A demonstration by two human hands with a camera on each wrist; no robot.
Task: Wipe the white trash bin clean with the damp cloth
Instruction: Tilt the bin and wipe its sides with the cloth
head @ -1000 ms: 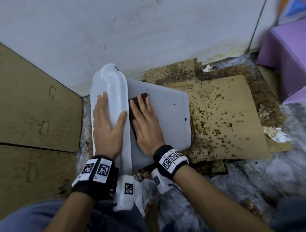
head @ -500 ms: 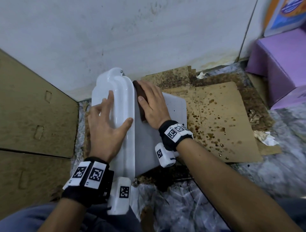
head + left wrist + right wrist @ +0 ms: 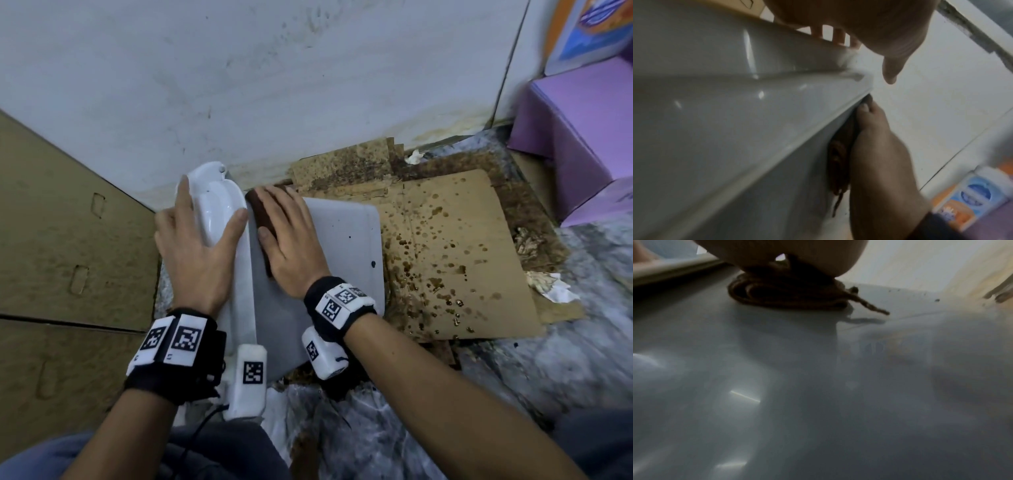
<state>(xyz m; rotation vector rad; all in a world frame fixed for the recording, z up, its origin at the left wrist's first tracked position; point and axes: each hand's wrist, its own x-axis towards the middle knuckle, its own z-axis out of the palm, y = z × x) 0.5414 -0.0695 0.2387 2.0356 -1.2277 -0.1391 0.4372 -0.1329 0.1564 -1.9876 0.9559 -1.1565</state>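
Observation:
The white trash bin (image 3: 342,246) lies on its side on the floor, its glossy lid (image 3: 219,202) to the left. My left hand (image 3: 202,236) rests flat on the lid with straight fingers, thumb on the lid's right edge. My right hand (image 3: 287,236) presses a folded dark brown cloth (image 3: 262,216) flat against the bin's upper side, close to the lid rim. In the left wrist view the cloth (image 3: 840,162) shows bunched under the right hand (image 3: 875,138). In the right wrist view the cloth (image 3: 785,295) lies on the grey-white bin side (image 3: 818,386), a loose thread trailing right.
Stained, spotted cardboard (image 3: 455,257) lies under and right of the bin. A white wall (image 3: 274,85) stands just behind it. Brown cardboard boxes (image 3: 68,240) stand at left, purple boxes (image 3: 582,137) at far right. Crumpled paper (image 3: 551,287) lies on the marbled floor.
My right hand has slid the cloth up the bin's side toward the wall and lies flat at the far end. My left hand has shifted further up the lid.

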